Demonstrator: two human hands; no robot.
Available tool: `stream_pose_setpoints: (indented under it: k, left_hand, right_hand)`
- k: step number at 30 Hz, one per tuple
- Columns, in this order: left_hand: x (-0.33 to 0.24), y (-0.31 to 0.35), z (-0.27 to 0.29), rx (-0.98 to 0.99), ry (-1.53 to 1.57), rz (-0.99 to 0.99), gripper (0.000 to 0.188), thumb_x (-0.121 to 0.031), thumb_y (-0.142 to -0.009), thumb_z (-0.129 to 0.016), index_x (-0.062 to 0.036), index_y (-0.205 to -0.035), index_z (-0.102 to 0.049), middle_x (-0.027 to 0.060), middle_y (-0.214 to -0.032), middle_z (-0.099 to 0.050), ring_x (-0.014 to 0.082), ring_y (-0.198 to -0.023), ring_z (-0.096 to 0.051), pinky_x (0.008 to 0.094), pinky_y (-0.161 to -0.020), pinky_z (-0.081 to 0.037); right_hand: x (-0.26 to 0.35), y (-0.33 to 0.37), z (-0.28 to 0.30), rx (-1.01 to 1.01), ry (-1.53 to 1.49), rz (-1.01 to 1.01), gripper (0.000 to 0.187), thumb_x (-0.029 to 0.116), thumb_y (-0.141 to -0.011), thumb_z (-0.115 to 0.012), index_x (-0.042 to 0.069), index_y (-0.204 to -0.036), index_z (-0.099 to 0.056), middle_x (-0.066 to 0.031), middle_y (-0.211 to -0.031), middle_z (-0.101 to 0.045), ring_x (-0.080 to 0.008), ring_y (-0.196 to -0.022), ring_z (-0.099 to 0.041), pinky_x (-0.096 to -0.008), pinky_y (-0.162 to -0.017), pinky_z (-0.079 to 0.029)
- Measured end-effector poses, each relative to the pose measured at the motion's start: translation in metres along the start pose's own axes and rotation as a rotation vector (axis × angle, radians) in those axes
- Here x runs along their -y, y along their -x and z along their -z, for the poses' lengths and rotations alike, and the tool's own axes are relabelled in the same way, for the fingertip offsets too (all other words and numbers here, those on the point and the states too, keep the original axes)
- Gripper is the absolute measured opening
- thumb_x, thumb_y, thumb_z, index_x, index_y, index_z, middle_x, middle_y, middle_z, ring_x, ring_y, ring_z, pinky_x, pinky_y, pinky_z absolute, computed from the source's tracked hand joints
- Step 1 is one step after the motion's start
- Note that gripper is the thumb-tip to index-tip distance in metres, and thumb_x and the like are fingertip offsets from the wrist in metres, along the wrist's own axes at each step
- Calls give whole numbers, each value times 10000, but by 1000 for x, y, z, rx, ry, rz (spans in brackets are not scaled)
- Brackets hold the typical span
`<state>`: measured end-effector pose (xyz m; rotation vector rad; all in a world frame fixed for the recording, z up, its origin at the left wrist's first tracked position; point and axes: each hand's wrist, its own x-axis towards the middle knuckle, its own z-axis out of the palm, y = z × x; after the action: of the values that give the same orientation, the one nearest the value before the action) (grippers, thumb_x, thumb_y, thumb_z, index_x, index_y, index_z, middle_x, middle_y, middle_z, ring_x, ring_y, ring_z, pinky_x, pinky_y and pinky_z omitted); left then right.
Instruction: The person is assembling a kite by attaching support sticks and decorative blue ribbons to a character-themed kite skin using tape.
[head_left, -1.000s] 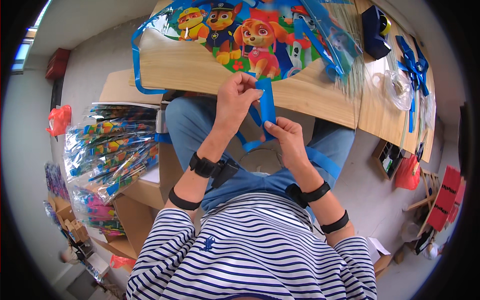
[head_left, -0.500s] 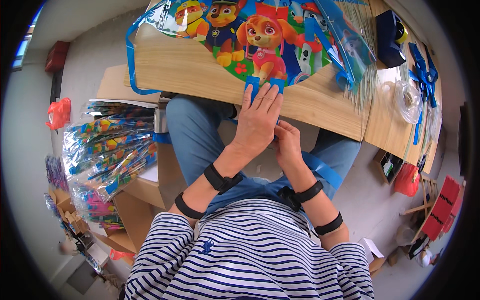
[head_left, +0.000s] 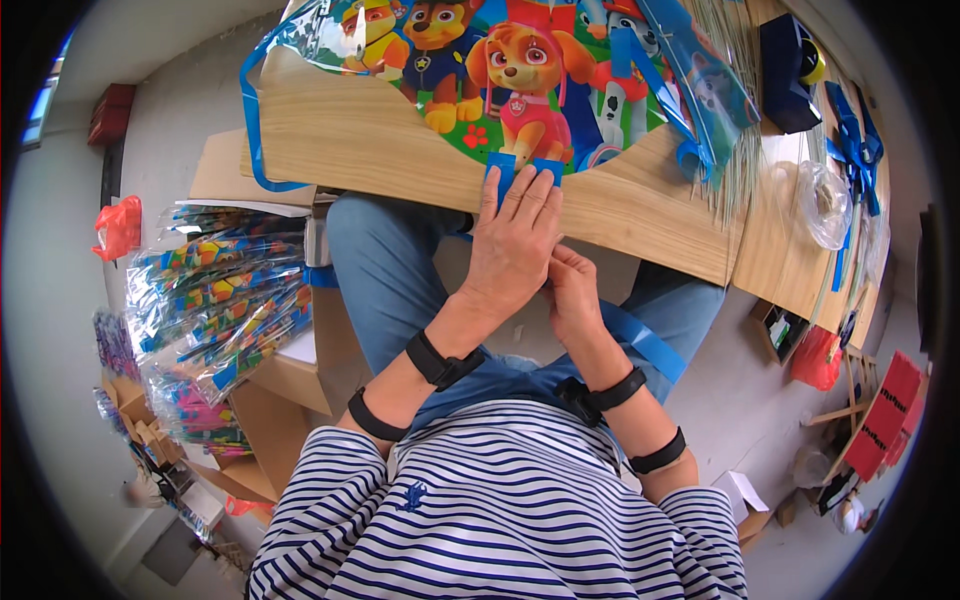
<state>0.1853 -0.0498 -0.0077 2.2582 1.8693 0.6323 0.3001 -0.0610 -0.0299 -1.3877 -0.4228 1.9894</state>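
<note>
A glossy plastic sheet (head_left: 525, 85) printed with cartoon dogs, kite-like in look, lies at the table's near edge. Two blue ribbon strips stick out from its lower edge. My left hand (head_left: 510, 235) lies over them, fingers stretched out flat, their tips on the strips. Just below and to the right, my right hand (head_left: 575, 290) has thumb and fingers pinched together, partly behind the left hand. What it pinches is hidden. A wide blue ribbon (head_left: 645, 340) runs across my right thigh close to that hand.
On the wooden table (head_left: 330, 125), thin pale rods (head_left: 738, 140) lie to the right, beside a dark blue box (head_left: 788, 75), a tape roll (head_left: 825, 205) and blue ribbons (head_left: 855, 150). To my left, packed printed sheets (head_left: 220, 300) rest on a cardboard box (head_left: 285, 430).
The sheet and both hands sit slightly further left in the picture, and the sheet slightly higher. Both hands keep nearly the same pose.
</note>
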Motion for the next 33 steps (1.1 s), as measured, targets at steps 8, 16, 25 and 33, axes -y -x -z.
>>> stream_pose_setpoints:
  k: [8, 16, 25, 33]
  left_hand:
    - [1, -2, -1, -5, -10, -2, 518, -153, -783, -706, 25, -1250, -571, 138, -1335, -527, 298, -1311, -448, 537, -1152, -229]
    - [1, -2, -1, -5, -24, 4, 516, -161, -782, -713, 24, -1244, -576, 128, -1337, -521, 290, -1316, -440, 554, -1149, -216]
    - [3, -3, -2, 12, -63, -15, 518, -162, -763, -722, 19, -1230, -587, 121, -1327, -530, 284, -1306, -447, 583, -1142, -208]
    - [3, -1, -5, -7, -49, 19, 605, -154, -700, -776, 1, -1249, -575, 101, -1320, -534, 263, -1305, -453, 598, -1129, -222]
  right_hand:
    - [0, 0, 1, -7, 12, -30, 132, 28, -890, -593, -12, -940, -709, -18, -859, -685, -66, -745, -586, -225, -649, -443]
    - [-5, -7, 11, 40, 68, -44, 173, 34, -907, -583, -11, -1035, -691, -51, -916, -698, -111, -776, -651, -254, -699, -523]
    - [3, 8, 6, -43, 790, 270, 158, 77, -855, -623, -5, -971, -693, -140, -846, -700, -236, -745, -661, -320, -676, -486]
    - [79, 11, 0, -101, 1112, 913, 109, 14, -767, -623, 4, -875, -640, -179, -812, -635, -372, -762, -623, -448, -674, -490]
